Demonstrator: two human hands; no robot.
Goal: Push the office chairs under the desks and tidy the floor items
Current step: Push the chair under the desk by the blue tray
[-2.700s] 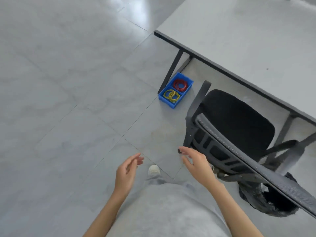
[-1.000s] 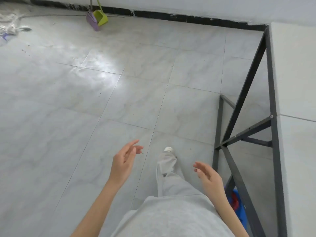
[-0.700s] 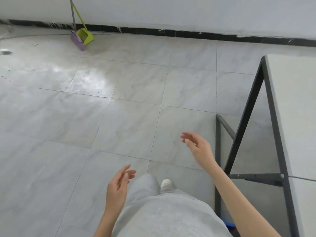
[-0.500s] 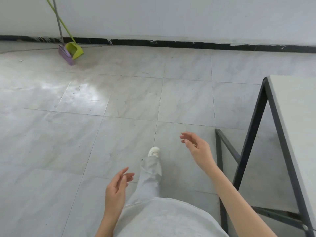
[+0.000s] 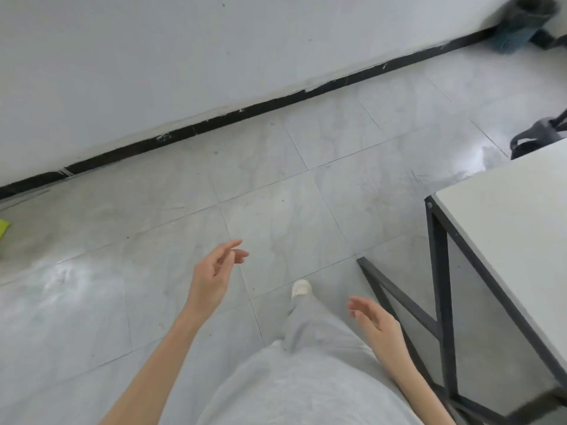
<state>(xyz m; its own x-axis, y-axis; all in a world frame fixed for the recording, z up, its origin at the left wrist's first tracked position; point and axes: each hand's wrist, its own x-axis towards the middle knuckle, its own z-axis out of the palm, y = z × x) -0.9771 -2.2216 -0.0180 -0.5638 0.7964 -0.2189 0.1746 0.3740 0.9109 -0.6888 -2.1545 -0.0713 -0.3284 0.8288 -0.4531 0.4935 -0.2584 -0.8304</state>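
Note:
My left hand [image 5: 214,276] hangs in front of me over the tiled floor, fingers loosely extended, holding nothing. My right hand [image 5: 376,325] is lower and to the right, near the desk's black frame, also relaxed and empty. A white desk [image 5: 506,216] with black metal legs [image 5: 438,271] stands at the right. Part of a grey office chair [image 5: 535,138] shows beyond the desk's far corner at the right edge. The blue bin seen earlier is out of sight.
A white wall with a black skirting [image 5: 245,108] runs across the top. A dark blue basket [image 5: 518,26] stands in the top right corner. A sliver of a green dustpan [image 5: 3,228] is at the left edge. My grey trouser leg and white shoe [image 5: 301,288] step forward.
The view has swung right along the wall: the broom and dustpan slid off to the left, the basket and a chair came into sight. My left hand rose, my right hand dropped.

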